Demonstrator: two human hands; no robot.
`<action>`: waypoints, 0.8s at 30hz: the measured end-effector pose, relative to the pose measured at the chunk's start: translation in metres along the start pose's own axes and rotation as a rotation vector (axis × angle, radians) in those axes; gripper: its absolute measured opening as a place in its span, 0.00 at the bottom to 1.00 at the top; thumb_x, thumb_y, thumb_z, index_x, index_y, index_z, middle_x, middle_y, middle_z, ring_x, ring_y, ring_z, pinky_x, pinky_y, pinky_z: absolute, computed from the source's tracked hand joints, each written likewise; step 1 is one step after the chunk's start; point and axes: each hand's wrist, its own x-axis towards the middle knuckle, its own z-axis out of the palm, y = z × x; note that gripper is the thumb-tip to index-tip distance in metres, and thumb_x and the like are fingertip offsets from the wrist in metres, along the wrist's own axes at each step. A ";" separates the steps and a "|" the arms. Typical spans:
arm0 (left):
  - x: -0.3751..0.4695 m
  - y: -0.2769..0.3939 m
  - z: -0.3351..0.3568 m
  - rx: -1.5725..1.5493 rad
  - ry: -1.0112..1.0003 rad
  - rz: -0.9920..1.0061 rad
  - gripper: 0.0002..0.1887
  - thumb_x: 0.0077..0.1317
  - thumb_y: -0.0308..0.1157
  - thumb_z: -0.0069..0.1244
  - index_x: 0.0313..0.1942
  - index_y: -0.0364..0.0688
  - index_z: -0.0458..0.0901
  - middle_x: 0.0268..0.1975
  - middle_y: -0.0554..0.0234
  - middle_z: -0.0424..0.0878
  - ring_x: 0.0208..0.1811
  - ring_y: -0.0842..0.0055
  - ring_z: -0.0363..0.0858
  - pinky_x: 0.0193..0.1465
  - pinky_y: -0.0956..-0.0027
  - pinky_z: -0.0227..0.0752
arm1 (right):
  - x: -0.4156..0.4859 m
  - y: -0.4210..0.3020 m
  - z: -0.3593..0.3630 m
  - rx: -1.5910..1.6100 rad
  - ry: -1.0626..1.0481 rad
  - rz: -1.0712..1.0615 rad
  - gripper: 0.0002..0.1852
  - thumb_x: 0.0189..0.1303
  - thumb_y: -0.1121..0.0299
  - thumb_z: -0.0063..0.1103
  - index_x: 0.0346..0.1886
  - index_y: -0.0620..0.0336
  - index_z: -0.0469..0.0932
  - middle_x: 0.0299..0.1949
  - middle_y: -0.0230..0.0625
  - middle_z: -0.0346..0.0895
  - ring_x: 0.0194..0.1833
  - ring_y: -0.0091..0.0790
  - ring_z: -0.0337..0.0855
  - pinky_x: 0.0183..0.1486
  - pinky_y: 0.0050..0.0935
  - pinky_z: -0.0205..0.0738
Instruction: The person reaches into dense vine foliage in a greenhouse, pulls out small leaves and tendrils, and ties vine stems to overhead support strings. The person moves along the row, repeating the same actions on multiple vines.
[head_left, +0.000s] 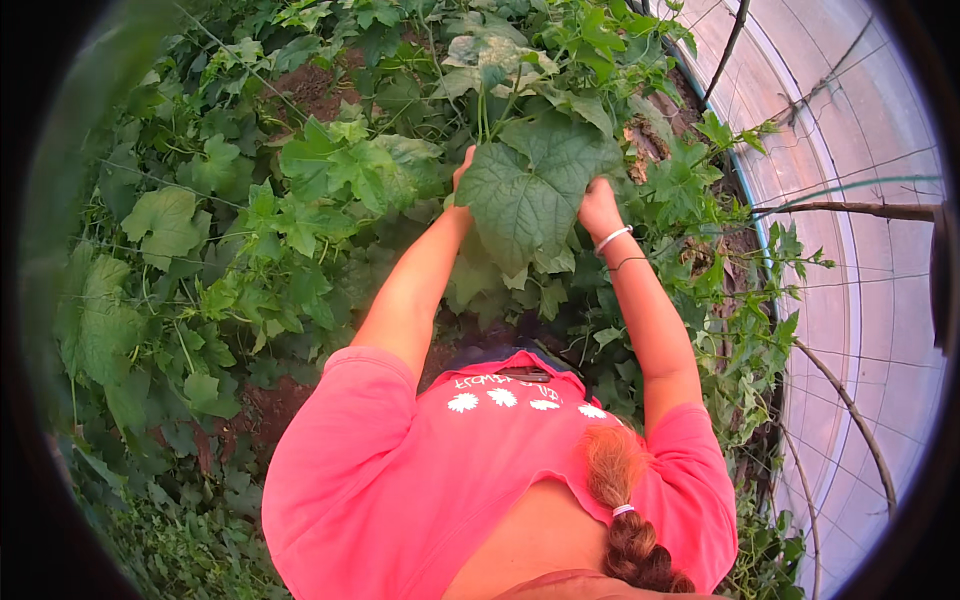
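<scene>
Both of my arms reach forward into dense leafy vines. A large, broad green leaf (536, 184) lies between my hands and covers part of them. My left hand (463, 176) is at the left edge of this leaf, mostly hidden behind it, below several upright green stems (484, 120). On the leaf's right side, my right hand (598, 204) has its fingers curled in among the foliage; a white band circles that wrist. Whether either hand holds a stem or leaf cannot be seen.
Lobed-leaf vines (322, 165) spread along thin strings at left. At right, a wire or string mesh with wooden sticks (855, 416) stands before a pale plastic sheet wall (825, 300). A dry, pale-blotched leaf (499, 56) is ahead. Brown soil (277, 405) shows between plants.
</scene>
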 end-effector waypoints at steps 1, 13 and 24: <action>-0.012 -0.012 0.016 -0.083 0.016 0.020 0.16 0.65 0.36 0.46 0.50 0.40 0.76 0.48 0.56 0.79 0.49 0.71 0.77 0.51 0.66 0.70 | 0.012 0.020 0.008 0.571 0.052 0.061 0.14 0.60 0.75 0.52 0.49 0.68 0.74 0.47 0.38 0.78 0.46 0.32 0.79 0.46 0.30 0.74; 0.004 0.039 -0.049 -0.927 0.028 0.108 0.16 0.69 0.32 0.41 0.54 0.36 0.73 0.53 0.57 0.77 0.54 0.69 0.75 0.56 0.67 0.67 | 0.084 -0.063 0.033 0.123 -0.298 0.047 0.16 0.65 0.70 0.51 0.55 0.62 0.72 0.53 0.37 0.74 0.52 0.31 0.75 0.52 0.30 0.71; 0.062 0.163 -0.240 -0.873 0.460 0.573 0.13 0.60 0.35 0.52 0.43 0.41 0.80 0.42 0.60 0.83 0.42 0.68 0.81 0.45 0.67 0.74 | 0.120 -0.196 0.075 -0.307 -0.159 -0.458 0.15 0.65 0.69 0.51 0.54 0.62 0.73 0.52 0.37 0.75 0.51 0.31 0.76 0.51 0.30 0.72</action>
